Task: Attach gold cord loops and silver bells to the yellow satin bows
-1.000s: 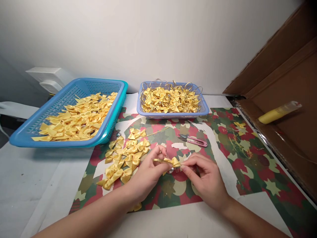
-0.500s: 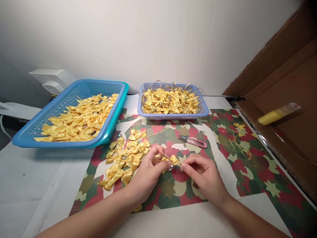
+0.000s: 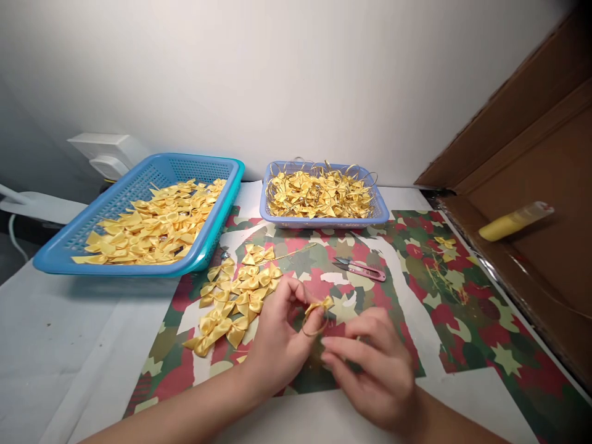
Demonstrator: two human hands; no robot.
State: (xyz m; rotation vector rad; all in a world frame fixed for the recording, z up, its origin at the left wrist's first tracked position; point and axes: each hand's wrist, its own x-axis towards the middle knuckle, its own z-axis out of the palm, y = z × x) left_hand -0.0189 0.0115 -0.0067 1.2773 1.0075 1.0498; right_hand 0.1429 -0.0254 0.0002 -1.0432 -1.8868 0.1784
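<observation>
My left hand (image 3: pixel 287 339) is closed, pinching a yellow ribbon bow (image 3: pixel 325 303) between thumb and fingers. A thin gold cord (image 3: pixel 319 333) curves in a loop below that bow. Close by on the right is my right hand (image 3: pixel 377 367), a little smeared by motion, with thumb and forefinger drawn together beside the loop. What its fingertips hold, if anything, does not show clearly. Several yellow bows (image 3: pixel 240 296) lie on the patterned sheet to the left of my left hand. Beyond my hands lie pink thread snips (image 3: pixel 365 270).
A blue basket (image 3: pixel 124 269) of bows stands at the left, inside a teal one. At the back, a purple-blue basket (image 3: pixel 324 223) holds bows with gold cords. A cardboard box wall (image 3: pixel 531 142) and a yellow tube (image 3: pixel 513 222) are at the right, near thread scraps (image 3: pixel 446 280).
The bow in my left hand has turned, and its gold cord now bends into a loop. My right hand has moved down and nearer to me. The view has shifted slightly.
</observation>
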